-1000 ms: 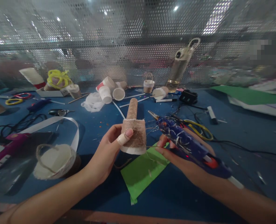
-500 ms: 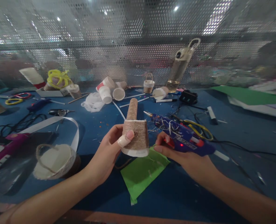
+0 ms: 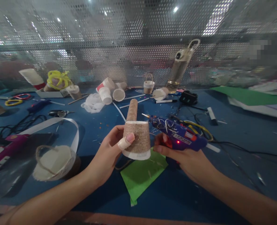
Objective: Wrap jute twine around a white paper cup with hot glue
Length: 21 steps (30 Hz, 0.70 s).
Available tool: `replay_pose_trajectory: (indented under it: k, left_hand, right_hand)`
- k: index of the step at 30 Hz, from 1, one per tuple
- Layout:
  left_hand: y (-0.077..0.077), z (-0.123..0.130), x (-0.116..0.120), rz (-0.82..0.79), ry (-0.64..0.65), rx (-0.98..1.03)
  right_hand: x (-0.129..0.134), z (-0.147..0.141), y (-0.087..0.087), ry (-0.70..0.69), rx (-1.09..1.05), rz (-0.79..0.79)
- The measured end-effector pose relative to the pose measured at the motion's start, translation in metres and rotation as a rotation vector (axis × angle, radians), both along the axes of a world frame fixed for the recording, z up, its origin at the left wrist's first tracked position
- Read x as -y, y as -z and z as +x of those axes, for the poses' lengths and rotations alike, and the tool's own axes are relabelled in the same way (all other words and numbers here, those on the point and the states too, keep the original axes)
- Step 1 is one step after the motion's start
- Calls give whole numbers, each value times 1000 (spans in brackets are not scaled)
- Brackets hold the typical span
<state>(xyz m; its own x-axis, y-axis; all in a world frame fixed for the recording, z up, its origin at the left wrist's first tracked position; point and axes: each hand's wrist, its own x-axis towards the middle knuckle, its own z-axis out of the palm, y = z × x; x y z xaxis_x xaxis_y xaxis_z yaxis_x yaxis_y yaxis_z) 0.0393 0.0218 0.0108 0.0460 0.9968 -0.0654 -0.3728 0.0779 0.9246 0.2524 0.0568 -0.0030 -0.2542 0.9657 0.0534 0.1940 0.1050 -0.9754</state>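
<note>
My left hand [image 3: 115, 148], with a bandage on its thumb, is closed around a twine-wrapped paper cup [image 3: 138, 137] held upside down, its white rim at the bottom. Behind the cup rises a twine-wrapped tube [image 3: 132, 110]; whether the two are joined I cannot tell. In my right hand [image 3: 175, 150] is a blue glue gun [image 3: 173, 128] with glue strands on its barrel and a lit red light. Its metal nozzle points left, near the cup's upper right edge but apart from it. Below both hands lies a piece of green paper [image 3: 143, 175].
A small white basket [image 3: 55, 164] with a twine handle stands left of my forearm, by a purple glue gun [image 3: 9, 150]. Paper cups [image 3: 105, 93], a bottle [image 3: 179, 70] and a black adapter [image 3: 188, 97] line the back. Cables [image 3: 241, 150] run across the right side.
The glue gun has moved left, bringing its nozzle closer to the cup. My left hand has turned the cup slightly, and its top edge shows more.
</note>
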Motion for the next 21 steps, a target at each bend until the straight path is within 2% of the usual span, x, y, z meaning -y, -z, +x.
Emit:
replay_pose_trajectory:
  k: [4,7,10,18,21]
  left_hand:
    - [1,0,1,11,17,3]
    - [2,0,2,6,35,1]
    - [2,-1,2,12,52,-4]
    - [3,-4,0,17,84,-48]
    - [3,-3,0,13,96,-47]
  right_hand:
    - [0,0,1,-20,-25,-2]
    - [-1,2,1,-56,-7,64]
    - [-1,4,3,-29,21,121]
    - [3,-1,-3,14,2,79]
    - [1,-1,-2,20,68,177]
